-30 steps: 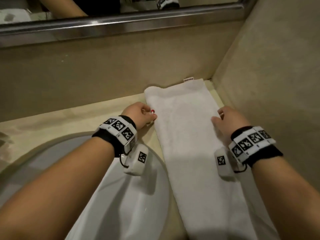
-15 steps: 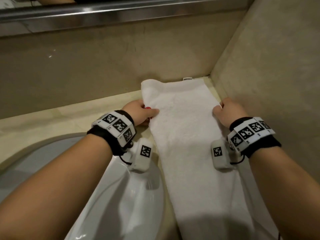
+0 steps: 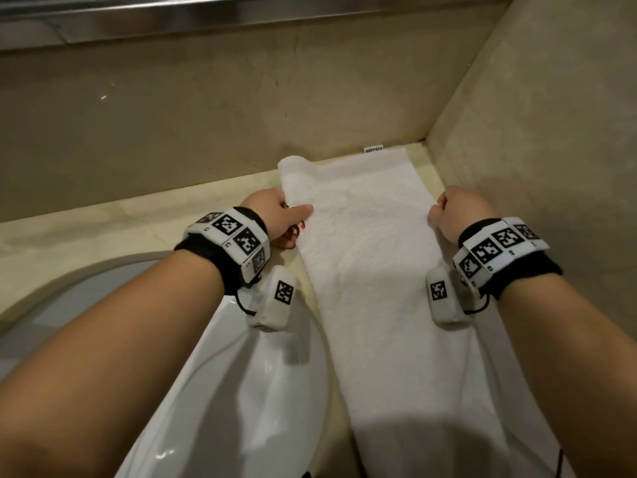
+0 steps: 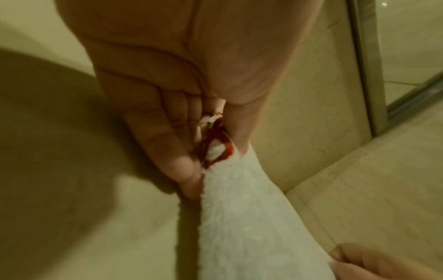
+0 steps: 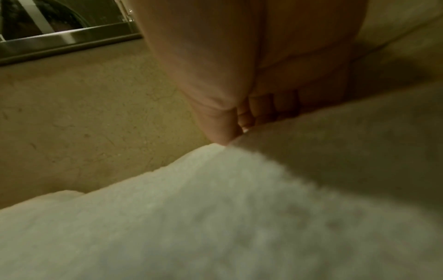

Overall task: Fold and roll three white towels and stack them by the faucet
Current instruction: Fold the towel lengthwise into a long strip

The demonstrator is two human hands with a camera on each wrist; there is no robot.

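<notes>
While pinching the towel (image 3: 372,270) at both long edges, left hand (image 3: 275,215) thumb on top and right hand (image 3: 458,212) curled around the opposite side, keep tension even. Lying lengthwise along the counter (image 3: 120,222) beside the sink (image 3: 241,391), far end in the back right corner. Pull both edges level and smooth flat before rolling; avoid dragging the near end off the counter's front edge.

Black wristbands (image 3: 203,251), white tag-marked bracelets (image 3: 238,236), red-painted nails (image 4: 217,149)
</notes>
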